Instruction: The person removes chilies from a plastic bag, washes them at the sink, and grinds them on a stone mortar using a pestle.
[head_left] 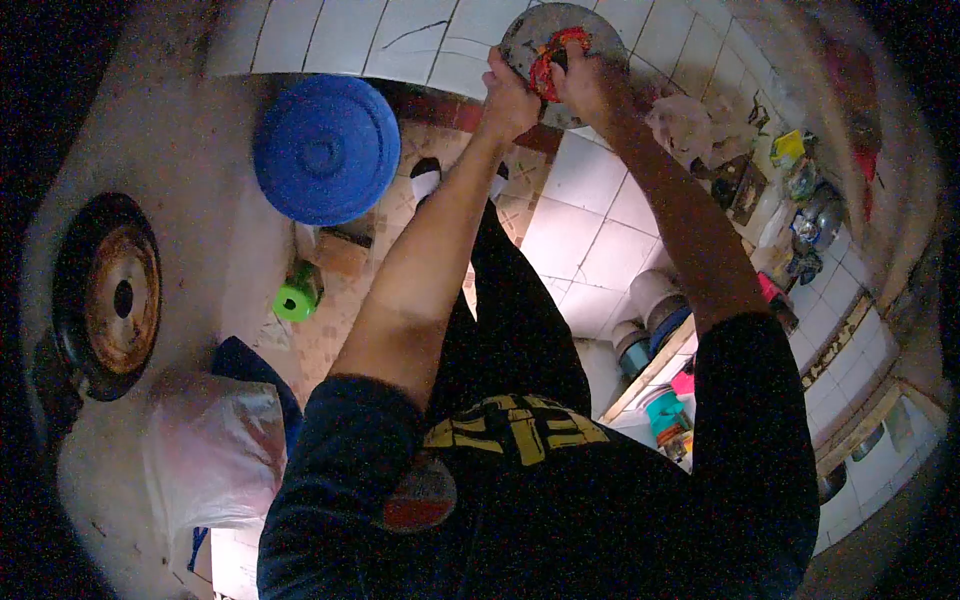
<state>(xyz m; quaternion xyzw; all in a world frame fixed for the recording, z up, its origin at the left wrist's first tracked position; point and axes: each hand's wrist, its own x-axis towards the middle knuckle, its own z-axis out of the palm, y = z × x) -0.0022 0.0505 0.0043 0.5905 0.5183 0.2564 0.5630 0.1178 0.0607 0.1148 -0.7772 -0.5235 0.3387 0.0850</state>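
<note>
At the top of the view, a round grey metal lid or plate (520, 38) is held over the white tiled counter (405, 45). My left hand (510, 105) grips its near left edge, fingers bent over the rim. My right hand (590, 88) lies over the disc, its fingers closed on a red, patterned piece (545, 75), perhaps a cloth or wrapper, pressed against the disc's surface. The red piece lies between my two hands and is partly hidden by my right fingers.
A big blue round lid or tub (325, 150) is at the upper left, with a green object (295, 300) below it. A black-rimmed pan (120, 295) hangs on the left wall above a plastic bag (215, 450). Clutter, including a yellow packet (787, 149), and shelved pots (655, 300) are at right.
</note>
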